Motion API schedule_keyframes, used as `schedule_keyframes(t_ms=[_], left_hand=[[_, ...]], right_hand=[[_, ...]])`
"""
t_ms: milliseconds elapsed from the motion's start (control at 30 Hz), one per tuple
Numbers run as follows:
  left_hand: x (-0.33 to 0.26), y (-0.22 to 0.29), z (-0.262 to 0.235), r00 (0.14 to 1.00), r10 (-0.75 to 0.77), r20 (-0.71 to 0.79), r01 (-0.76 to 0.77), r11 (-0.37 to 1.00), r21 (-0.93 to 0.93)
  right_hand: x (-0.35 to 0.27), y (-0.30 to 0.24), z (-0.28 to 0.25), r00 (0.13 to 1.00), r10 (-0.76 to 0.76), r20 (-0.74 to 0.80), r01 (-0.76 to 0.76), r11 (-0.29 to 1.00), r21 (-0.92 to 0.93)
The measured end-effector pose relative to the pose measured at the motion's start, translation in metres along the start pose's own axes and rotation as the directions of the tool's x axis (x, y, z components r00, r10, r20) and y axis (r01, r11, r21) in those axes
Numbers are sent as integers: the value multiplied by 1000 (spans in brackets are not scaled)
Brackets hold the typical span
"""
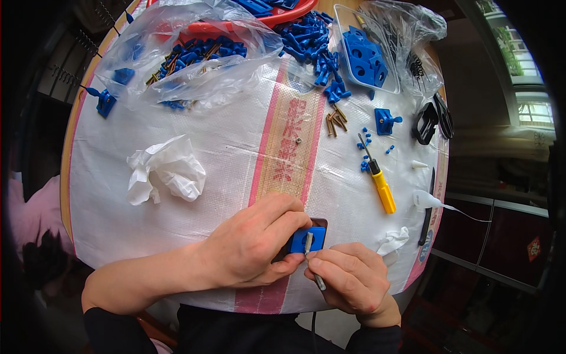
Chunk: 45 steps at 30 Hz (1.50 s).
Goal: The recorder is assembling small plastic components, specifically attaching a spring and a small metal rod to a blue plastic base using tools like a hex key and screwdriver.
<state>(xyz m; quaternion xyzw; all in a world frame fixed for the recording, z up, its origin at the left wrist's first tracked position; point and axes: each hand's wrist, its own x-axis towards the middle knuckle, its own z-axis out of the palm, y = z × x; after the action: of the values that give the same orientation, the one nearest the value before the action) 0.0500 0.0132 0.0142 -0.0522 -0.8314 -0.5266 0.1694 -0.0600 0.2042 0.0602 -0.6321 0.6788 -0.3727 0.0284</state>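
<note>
Pinching blue square part between left hand's thumb and fingers, near table's front edge, with forearm slanting in from lower left. Gripping slim whitish stick in right hand's curled fingers, with tip over part's hole.

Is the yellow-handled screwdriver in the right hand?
No, the yellow-handled screwdriver lies on the white sheet, while the right hand holds a thin pale stick.

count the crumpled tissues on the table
2: a large tissue, beyond and left of the left hand, and a small tissue, just right of the right hand.
</note>
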Motion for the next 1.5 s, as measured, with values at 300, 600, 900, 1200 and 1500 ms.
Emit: schedule_keyframes(t_ms=[300,600,900,1200,1500], left_hand=[[0,0,-2,999,-9,36,9,1000,-1],[0,-1,-1,1000,-12,21,12,1000,4],[1,0,-1,1000,-12,19,12,1000,12],[0,-2,0,1000,-6,1,6,1000,4],[-2,-1,0,1000,-18,0,18,1000,-9]], right_hand=[[0,2,-1,999,-34,9,34,999,22],[1,2,-1,999,-38,7,37,999,28],[1,4,-1,999,-46,-2,46,998,33],[0,3,-1,999,-36,9,36,999,39],[1,3,-1,999,-35,13,35,999,23]])
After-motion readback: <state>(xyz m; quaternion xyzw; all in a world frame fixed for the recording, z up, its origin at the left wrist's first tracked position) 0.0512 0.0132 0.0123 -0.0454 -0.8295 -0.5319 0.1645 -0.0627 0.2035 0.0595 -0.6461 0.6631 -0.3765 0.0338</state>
